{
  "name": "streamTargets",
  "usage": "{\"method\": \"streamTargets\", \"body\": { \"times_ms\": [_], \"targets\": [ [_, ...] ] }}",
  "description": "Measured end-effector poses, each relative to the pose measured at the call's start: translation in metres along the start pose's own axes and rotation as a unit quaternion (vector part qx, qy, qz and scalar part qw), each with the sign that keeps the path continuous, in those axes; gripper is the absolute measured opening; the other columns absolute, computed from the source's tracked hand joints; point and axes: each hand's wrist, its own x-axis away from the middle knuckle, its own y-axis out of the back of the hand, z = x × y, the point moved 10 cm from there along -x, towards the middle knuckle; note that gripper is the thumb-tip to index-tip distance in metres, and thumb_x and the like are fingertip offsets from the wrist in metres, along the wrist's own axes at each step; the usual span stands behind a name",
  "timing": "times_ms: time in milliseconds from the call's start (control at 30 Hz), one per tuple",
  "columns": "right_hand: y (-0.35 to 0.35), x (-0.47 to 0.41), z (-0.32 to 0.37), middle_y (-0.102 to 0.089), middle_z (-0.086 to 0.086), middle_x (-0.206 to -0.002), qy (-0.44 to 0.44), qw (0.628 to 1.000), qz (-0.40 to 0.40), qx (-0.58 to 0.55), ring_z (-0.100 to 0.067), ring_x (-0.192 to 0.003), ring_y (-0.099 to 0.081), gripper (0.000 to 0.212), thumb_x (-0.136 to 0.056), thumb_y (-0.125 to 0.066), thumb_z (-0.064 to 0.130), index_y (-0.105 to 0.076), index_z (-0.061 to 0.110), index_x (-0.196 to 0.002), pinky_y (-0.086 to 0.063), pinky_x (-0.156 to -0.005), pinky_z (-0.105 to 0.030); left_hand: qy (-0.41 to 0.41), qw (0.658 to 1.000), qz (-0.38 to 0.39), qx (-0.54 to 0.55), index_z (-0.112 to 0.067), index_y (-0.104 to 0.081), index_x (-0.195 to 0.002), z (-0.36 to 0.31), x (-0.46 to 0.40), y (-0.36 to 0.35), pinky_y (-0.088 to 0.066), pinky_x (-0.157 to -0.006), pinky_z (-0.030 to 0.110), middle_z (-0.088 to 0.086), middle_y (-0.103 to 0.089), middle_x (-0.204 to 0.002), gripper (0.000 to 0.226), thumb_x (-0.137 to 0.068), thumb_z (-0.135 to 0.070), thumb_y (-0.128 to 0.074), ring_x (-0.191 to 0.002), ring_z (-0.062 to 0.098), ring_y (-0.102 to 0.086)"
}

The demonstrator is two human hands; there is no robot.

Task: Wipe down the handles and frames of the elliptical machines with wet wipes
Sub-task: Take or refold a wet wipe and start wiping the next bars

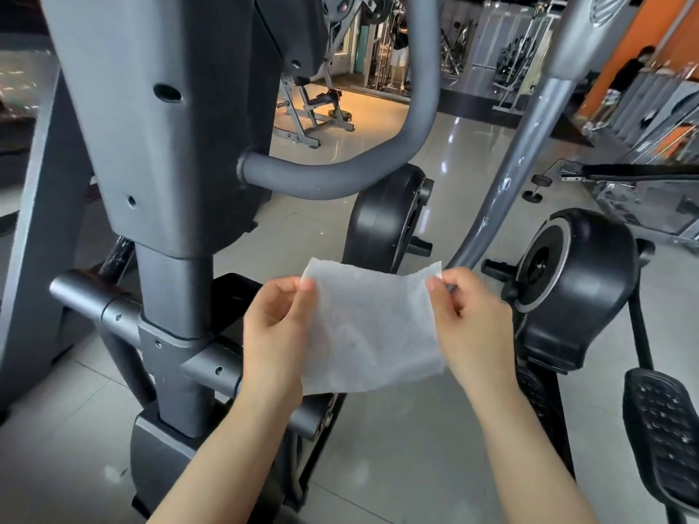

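A white wet wipe (372, 327) is spread flat between my hands, low in the middle of the view. My left hand (274, 330) pinches its upper left corner and my right hand (474, 327) pinches its upper right corner. Behind the wipe rises the grey frame column (162, 145) of an elliptical machine, with a curved grey handle (340, 175) coming out of its right side. A second grey handle bar (529, 145) slants up on the right, above a black flywheel housing (571, 281).
A black pedal (662, 429) sits at the lower right. Glossy floor tiles (397, 467) lie below my arms. Weight benches (314, 115), racks and a dumbbell (535, 189) stand further back. Two people are far off near the back and by the orange wall.
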Motion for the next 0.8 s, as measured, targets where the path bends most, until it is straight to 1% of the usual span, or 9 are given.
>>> {"method": "streamTargets", "body": {
  "times_ms": [100,200,267,433,567,633,667,733,800],
  "targets": [
    [-0.004,0.003,0.007,-0.038,0.004,-0.044,0.016,0.999,-0.006,0.031,-0.015,-0.054,-0.042,0.02,-0.093,-0.063,0.018,-0.056,0.014,-0.075,-0.034,-0.051,-0.015,0.047,0.999,0.01,0.015,-0.018,-0.06,-0.08,0.014,0.004,-0.006,-0.041,-0.046,0.01,-0.019,-0.059,-0.056,0.016,-0.096,-0.019,-0.06,-0.05,-0.005,-0.053],
    [-0.028,0.02,0.024,-0.044,0.01,-0.045,0.027,0.999,0.029,-0.003,-0.01,-0.05,-0.044,0.016,-0.092,-0.064,0.02,-0.061,0.016,-0.077,-0.032,-0.048,-0.014,0.066,0.996,0.056,0.013,-0.017,-0.061,-0.083,0.023,0.016,-0.026,-0.045,-0.052,0.01,-0.017,-0.064,-0.06,0.013,-0.096,-0.016,-0.059,-0.058,-0.001,-0.059],
    [-0.048,0.033,0.031,-0.056,0.017,-0.056,0.018,0.995,0.086,-0.053,-0.003,-0.055,-0.056,0.01,-0.095,-0.061,0.025,-0.069,0.023,-0.089,-0.042,-0.056,-0.013,0.085,0.991,0.096,0.047,-0.013,-0.061,-0.09,0.028,0.025,-0.04,-0.051,-0.057,0.018,-0.002,-0.07,-0.073,0.008,-0.096,-0.015,-0.058,-0.068,0.011,-0.065],
    [-0.061,0.048,0.03,-0.068,0.012,-0.084,-0.017,0.962,0.221,-0.159,-0.01,-0.072,-0.067,0.027,-0.102,-0.046,0.017,-0.067,0.028,-0.117,-0.057,-0.072,-0.034,0.129,0.974,0.136,0.128,-0.001,-0.06,-0.107,0.024,0.025,-0.047,-0.054,-0.055,0.029,0.018,-0.064,-0.088,0.028,-0.09,-0.023,-0.064,-0.073,0.024,-0.066],
    [-0.034,0.04,0.02,-0.068,0.014,-0.084,-0.013,0.976,0.126,-0.176,-0.009,-0.072,-0.067,0.028,-0.094,-0.061,0.014,-0.063,0.037,-0.111,-0.056,-0.068,-0.028,0.11,0.982,0.131,0.083,-0.007,-0.065,-0.089,0.021,0.02,-0.046,-0.05,-0.063,0.031,0.016,-0.063,-0.084,0.01,-0.094,-0.016,-0.062,-0.072,0.024,-0.061],
    [-0.015,0.031,0.0,-0.066,0.016,-0.09,-0.049,0.983,0.062,-0.165,-0.006,-0.082,-0.064,0.029,-0.089,-0.07,0.019,-0.062,0.038,-0.109,-0.052,-0.072,-0.022,0.082,0.985,0.139,0.059,-0.01,-0.066,-0.085,0.015,0.019,-0.047,-0.049,-0.062,0.028,0.009,-0.066,-0.078,0.013,-0.095,-0.017,-0.06,-0.07,0.018,-0.061],
    [-0.016,0.027,-0.01,-0.066,0.016,-0.098,-0.089,0.978,0.082,-0.172,-0.004,-0.091,-0.063,0.033,-0.086,-0.073,0.021,-0.061,0.036,-0.113,-0.05,-0.078,-0.02,0.069,0.985,0.151,0.053,-0.01,-0.065,-0.086,0.009,0.019,-0.049,-0.05,-0.059,0.025,0.006,-0.067,-0.076,0.014,-0.095,-0.017,-0.059,-0.068,0.016,-0.062],
    [-0.038,0.029,-0.021,-0.069,0.009,-0.111,-0.163,0.932,0.197,-0.258,-0.009,-0.106,-0.064,0.035,-0.082,-0.078,0.023,-0.066,0.027,-0.114,-0.049,-0.091,-0.025,0.053,0.981,0.174,0.059,-0.007,-0.063,-0.089,-0.002,0.021,-0.054,-0.052,-0.055,0.022,0.004,-0.069,-0.074,0.014,-0.096,-0.017,-0.056,-0.065,0.014,-0.064],
    [-0.055,0.035,-0.016,-0.074,-0.003,-0.104,-0.191,0.867,0.266,-0.376,-0.018,-0.099,-0.069,0.019,-0.078,-0.074,0.021,-0.074,0.018,-0.097,-0.052,-0.088,-0.03,0.035,0.982,0.17,0.069,-0.006,-0.061,-0.09,-0.01,0.021,-0.053,-0.053,-0.056,0.023,0.003,-0.068,-0.072,0.016,-0.097,-0.019,-0.054,-0.063,0.013,-0.063]
  ]
}}
